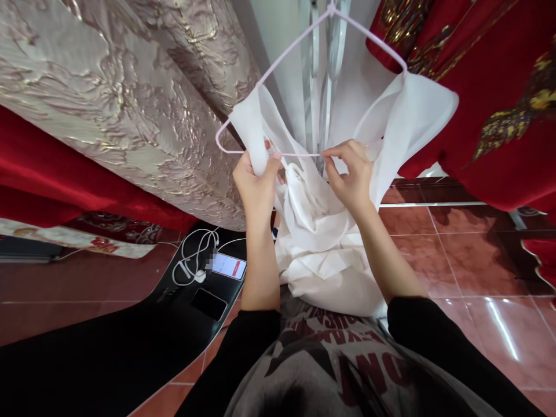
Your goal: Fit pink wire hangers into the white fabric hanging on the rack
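Observation:
A white garment of thin cloth hangs by its straps from a pale pink hanger, its lower part bunched close to my body. My left hand is closed round the garment's left strap, with thumb and fingers pinching the cloth at its edge. White cord-like loops lie on the cloth just right of those fingers. My right hand is closed in a pinch, fingertips at the hanger's lower bar. Behind that hand, the bar's further run is hidden. Whether anything small is also between those fingertips cannot be made out.
Embossed beige-pink cloth hangs at left, and red garments with gold decoration hang at right. A black seat at lower left holds a lit phone, a dark phone and white cables. Red tiles cover the floor.

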{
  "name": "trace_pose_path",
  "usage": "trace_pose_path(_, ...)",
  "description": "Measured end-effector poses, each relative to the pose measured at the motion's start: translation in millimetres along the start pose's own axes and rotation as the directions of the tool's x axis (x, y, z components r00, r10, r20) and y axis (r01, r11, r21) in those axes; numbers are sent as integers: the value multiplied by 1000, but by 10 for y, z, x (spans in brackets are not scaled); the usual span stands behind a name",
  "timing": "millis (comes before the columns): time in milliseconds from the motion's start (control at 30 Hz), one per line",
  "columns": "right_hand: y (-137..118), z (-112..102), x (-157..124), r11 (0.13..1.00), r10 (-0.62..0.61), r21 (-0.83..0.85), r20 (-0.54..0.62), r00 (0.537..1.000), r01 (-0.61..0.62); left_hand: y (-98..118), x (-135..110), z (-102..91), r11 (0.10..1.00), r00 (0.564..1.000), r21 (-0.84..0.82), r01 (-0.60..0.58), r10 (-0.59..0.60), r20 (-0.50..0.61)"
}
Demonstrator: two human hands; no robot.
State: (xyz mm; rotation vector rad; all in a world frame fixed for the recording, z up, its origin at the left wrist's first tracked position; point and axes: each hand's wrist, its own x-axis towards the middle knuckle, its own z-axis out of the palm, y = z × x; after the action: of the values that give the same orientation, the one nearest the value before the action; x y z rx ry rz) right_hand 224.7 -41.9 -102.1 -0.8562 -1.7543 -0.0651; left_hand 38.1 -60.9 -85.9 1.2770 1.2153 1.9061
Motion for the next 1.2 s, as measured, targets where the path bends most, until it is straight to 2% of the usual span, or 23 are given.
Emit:
trace_pose_path(167,-21,-14,-1,1000,15,1,8,1000,-15,153,-3,-37,981,998,185,-64,61,21)
trace_pose_path(267,-21,-19,4,1000,24,8,16,1000,-25,240,34,-49,976,995,197,-90,95,-12)
trace_pose_path(367,-15,-28,16,1000,17,26,7,1000,-17,325,152,-60,988,991,86,-131,133,-23)
trace_pose_path(433,-14,-37,24,1000,12,28,6,1000,-12,379,261,-70,992,992,-17,-122,122,14)
trace_pose_path(500,-17,-45,27,999,23,26,12,1000,-23,420,372,-84,993,996,-99,-62,68,58)
trace_pose_path(567,-21,-50,22,999,42,22,26,999,-43,428,468,-108,976,998,-212,56,-47,49)
trace_pose_path(700,-14,-56,9,999,51,-2,47,998,-51,270,615,-253,853,960,-458,252,-281,4)
trace_pose_path(833,14,-61,19,999,28,-22,53,998,-27,-122,677,-524,775,941,-555,304,-337,44)
trace_pose_path(933,20,-50,21,1000,6,-13,25,1000,-5,-387,585,-634,729,933,-590,346,-335,133)
trace_pose_path(1033,-1,-10,5,1000,29,3,31,999,-29,-419,358,-535,764,933,-538,357,-314,173)
trace_pose_path(1133,-53,21,4,999,42,25,29,999,-43,-234,122,-281,878,944,-352,324,-275,183)
trace_pose_path(1200,-112,-3,29,998,47,39,46,998,-49,-92,22,-112,918,963,-295,266,-240,122)
